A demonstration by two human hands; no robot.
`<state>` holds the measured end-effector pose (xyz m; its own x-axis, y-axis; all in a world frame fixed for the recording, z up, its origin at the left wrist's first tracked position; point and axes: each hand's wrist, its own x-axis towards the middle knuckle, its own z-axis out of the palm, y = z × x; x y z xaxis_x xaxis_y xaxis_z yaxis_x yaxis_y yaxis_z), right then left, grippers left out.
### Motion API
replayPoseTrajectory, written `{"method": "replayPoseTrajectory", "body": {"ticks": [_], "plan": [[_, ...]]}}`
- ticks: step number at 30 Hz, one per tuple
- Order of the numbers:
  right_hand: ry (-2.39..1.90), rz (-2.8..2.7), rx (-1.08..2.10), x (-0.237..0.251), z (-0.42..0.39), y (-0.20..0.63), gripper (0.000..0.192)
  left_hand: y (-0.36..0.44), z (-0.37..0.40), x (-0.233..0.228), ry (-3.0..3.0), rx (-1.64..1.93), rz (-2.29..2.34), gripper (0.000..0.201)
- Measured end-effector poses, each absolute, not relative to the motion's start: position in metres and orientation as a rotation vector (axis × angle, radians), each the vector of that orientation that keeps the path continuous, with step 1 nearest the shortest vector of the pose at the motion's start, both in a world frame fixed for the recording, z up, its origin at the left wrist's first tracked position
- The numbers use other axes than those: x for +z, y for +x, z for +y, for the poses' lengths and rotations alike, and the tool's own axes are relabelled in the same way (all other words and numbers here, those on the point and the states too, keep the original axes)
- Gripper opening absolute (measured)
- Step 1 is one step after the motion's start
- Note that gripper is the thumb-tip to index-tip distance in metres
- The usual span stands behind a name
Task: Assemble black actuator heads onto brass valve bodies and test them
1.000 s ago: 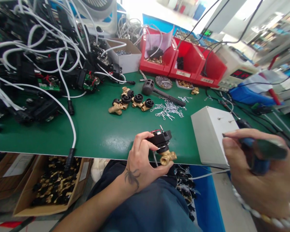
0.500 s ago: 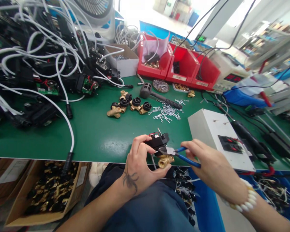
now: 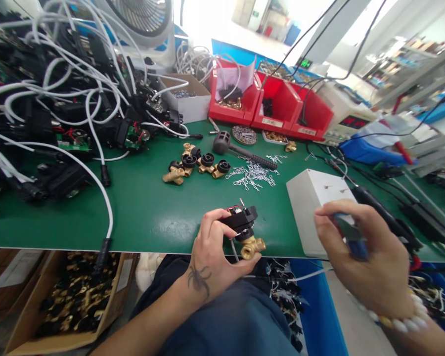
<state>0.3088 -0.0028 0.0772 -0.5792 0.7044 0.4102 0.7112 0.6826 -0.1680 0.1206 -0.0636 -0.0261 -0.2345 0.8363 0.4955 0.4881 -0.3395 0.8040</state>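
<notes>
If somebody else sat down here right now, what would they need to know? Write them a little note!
Left hand: holds a black-topped brass valve at the green bench's near edge.
Right hand: grips blue-handled pliers, held apart from the valve, over the white box.
Nearby: wire clips in a loose pile, more brass valve bodies, a black mallet.
Done: black top sits on the held valve.
Left: whether its clip is seated cannot be told.

Shiny brass valve body under a matt black plastic cap; the table wears a smooth green mat.
</notes>
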Motion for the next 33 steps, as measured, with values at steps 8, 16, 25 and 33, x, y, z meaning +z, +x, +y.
{"method": "replayPoseTrajectory", "body": {"ticks": [8, 16, 25, 33], "plan": [[-1.037, -2.674, -0.102, 0.081, -0.004, 0.304, 0.019, 0.123, -0.064, -0.027, 1.711, 1.575, 1.614, 0.045], [-1.071, -2.831, 0.028, 0.069, -0.004, 0.308, 0.02, 0.123, -0.065, -0.027, 1.707, 1.582, 1.61, 0.043], [-0.803, -2.682, 0.96, 0.052, 0.011, 0.299, 0.041, 0.114, -0.069, -0.024, 1.805, 1.503, 1.516, 0.04], [-0.627, -2.672, 1.095, 0.047, 0.022, 0.294, 0.031, 0.116, -0.07, -0.022, 1.676, 1.559, 1.515, 0.04]]}}
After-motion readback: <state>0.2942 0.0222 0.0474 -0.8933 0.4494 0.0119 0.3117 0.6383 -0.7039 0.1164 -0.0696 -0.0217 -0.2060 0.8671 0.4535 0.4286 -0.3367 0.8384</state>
